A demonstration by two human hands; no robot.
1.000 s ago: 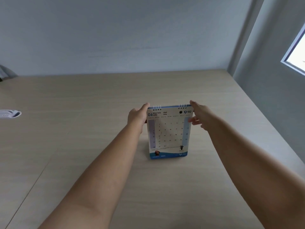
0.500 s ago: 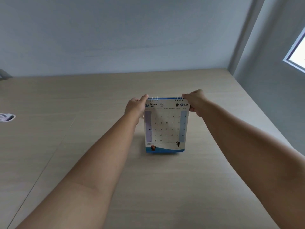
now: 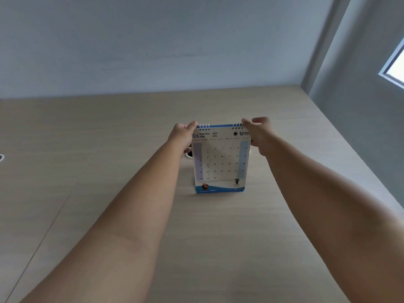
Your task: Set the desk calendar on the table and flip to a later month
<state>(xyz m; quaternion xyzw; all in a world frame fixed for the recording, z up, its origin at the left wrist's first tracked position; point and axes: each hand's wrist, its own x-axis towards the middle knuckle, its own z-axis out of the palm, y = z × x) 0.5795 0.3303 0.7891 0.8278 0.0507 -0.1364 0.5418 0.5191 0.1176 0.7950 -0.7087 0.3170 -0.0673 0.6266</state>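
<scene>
A white desk calendar (image 3: 220,162) with a blue bottom band and wire rings along the top stands upright on the light wooden table (image 3: 218,248), its face showing 06 June. My left hand (image 3: 182,136) grips its upper left corner, thumb at the top edge. My right hand (image 3: 259,133) holds the upper right corner, fingers curled over the top by the rings. The back of the calendar is hidden.
A grey wall rises behind the table's far edge. The table's right edge runs diagonally near a wall with a window (image 3: 395,66). A small white object (image 3: 1,158) lies at the far left edge. Something small and white peeks out by my left wrist (image 3: 188,154).
My right hand closed from open fingers beside the corner to a grip on the top right. The calendar's image sits a little higher and farther in view as the head tilted.
</scene>
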